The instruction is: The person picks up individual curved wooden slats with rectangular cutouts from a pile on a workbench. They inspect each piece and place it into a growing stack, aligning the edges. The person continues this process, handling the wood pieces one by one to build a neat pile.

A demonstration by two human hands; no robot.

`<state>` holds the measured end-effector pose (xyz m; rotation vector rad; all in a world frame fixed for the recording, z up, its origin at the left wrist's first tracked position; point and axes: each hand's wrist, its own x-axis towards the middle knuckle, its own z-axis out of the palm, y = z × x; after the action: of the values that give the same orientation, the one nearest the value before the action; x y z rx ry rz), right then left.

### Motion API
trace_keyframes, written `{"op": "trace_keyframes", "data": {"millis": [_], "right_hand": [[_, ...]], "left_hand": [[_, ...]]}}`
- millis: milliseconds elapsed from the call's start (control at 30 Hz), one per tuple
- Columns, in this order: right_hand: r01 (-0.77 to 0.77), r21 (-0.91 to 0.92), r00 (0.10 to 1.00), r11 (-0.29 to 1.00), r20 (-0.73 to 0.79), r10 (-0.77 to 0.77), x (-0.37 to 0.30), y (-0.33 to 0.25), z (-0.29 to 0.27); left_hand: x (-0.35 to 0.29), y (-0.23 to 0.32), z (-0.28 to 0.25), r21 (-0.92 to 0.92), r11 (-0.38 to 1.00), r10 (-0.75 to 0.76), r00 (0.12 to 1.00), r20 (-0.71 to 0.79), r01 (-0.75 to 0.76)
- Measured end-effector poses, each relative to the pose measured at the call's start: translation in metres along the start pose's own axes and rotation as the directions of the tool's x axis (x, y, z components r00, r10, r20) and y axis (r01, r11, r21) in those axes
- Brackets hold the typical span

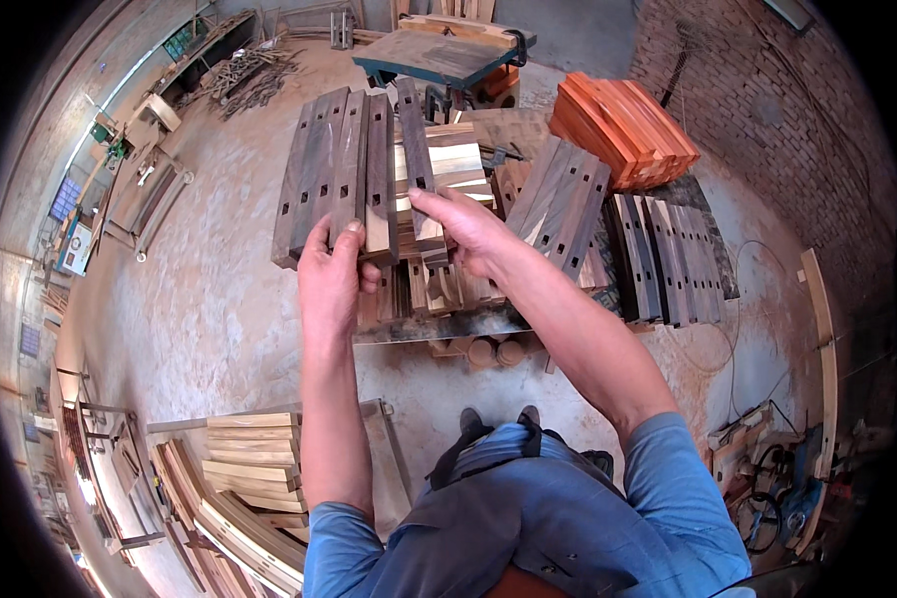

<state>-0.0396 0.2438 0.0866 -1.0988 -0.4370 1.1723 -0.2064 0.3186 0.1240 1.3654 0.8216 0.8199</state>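
Several dark wooden pieces (314,164) with small rectangular mortise holes lie side by side at the left of the workbench. My left hand (331,279) is closed on the near end of one of them, its thumb on top and its fingers partly hidden. One separate dark mortised piece (412,130) is in my right hand (466,227), with the thumb on its upper face and the fingers under it. This piece points away from me, a narrow gap from the row. Beneath and beyond it are stacked pale wooden pieces (455,159).
More dark mortised pieces (565,194) lean right of my hand, with a row (673,259) farther right. Orange-red wooden pieces (623,125) are stacked at the back right. A table saw (439,58) stands beyond. Lumber (254,458) is piled at lower left.
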Motion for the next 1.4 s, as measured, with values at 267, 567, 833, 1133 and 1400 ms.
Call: {"op": "trace_keyframes", "data": {"millis": [267, 567, 833, 1133, 1400], "right_hand": [[-0.025, -0.022, 1.000, 0.999, -0.017, 0.025, -0.018, -0.014, 0.011], [-0.072, -0.101, 0.997, 0.992, 0.031, 0.075, -0.013, -0.012, 0.007], [-0.051, -0.135, 0.998, 0.990, -0.036, 0.047, -0.020, -0.022, 0.012], [-0.091, -0.142, 0.994, 0.986, -0.068, 0.082, -0.003, -0.008, 0.003], [-0.045, -0.629, 0.974, 0.776, -0.199, -0.104, -0.006, -0.030, 0.006]], "left_hand": [[0.000, -0.021, -0.003, -0.274, 0.961, 0.047, 0.999, -0.012, -0.049], [0.000, -0.032, -0.009, -0.656, 0.754, -0.029, 1.000, 0.003, 0.024], [-0.014, -0.015, -0.024, -0.653, 0.755, 0.080, 0.997, 0.002, -0.059], [-0.025, -0.012, -0.052, -0.618, 0.770, 0.105, 0.986, -0.126, -0.161], [-0.028, -0.012, -0.067, -0.605, 0.773, 0.101, 0.979, -0.179, -0.190]]}}
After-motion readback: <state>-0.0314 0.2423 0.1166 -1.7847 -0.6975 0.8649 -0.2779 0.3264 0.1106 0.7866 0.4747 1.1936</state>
